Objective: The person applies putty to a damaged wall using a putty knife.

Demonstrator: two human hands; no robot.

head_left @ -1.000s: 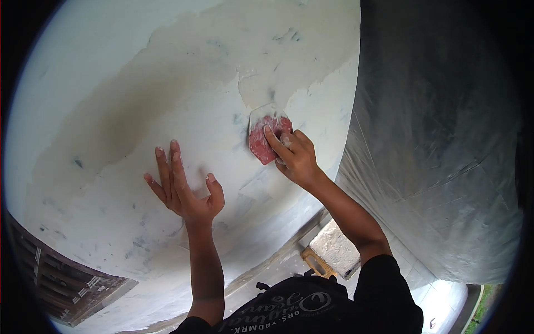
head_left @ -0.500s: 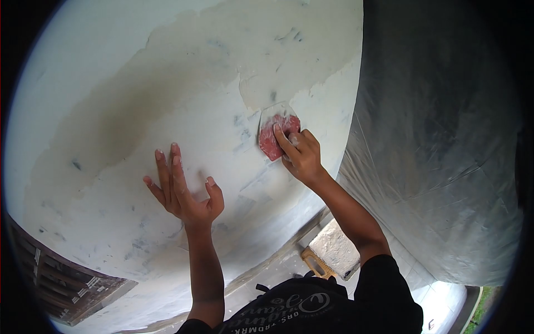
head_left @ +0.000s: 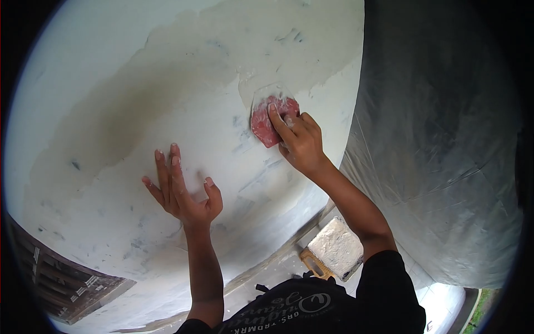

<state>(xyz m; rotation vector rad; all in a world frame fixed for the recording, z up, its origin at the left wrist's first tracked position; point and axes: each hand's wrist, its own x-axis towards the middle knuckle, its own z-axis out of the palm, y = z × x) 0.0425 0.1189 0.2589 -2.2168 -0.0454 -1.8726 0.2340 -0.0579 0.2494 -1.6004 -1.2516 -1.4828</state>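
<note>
My right hand [head_left: 303, 139] grips a red putty scraper [head_left: 267, 122] smeared with white paste, its index finger stretched along the blade. The scraper lies against a white wall [head_left: 222, 150], at the lower border of a damp grey-beige patch [head_left: 167, 83]. To the left, my left hand [head_left: 189, 195] has its fingers spread and holds nothing. Its fingertips carry white specks and appear to rest on the wall, though contact is hard to make out.
A clear plastic sheet [head_left: 434, 178] hangs along the right side. Below stands a container of white putty [head_left: 335, 245] beside a yellow plastic handle [head_left: 316, 264]. A brown wooden lattice frame [head_left: 67, 278] is at the lower left.
My right hand and the scraper have slid upward and slightly left on the wall. My left hand has stayed almost in place.
</note>
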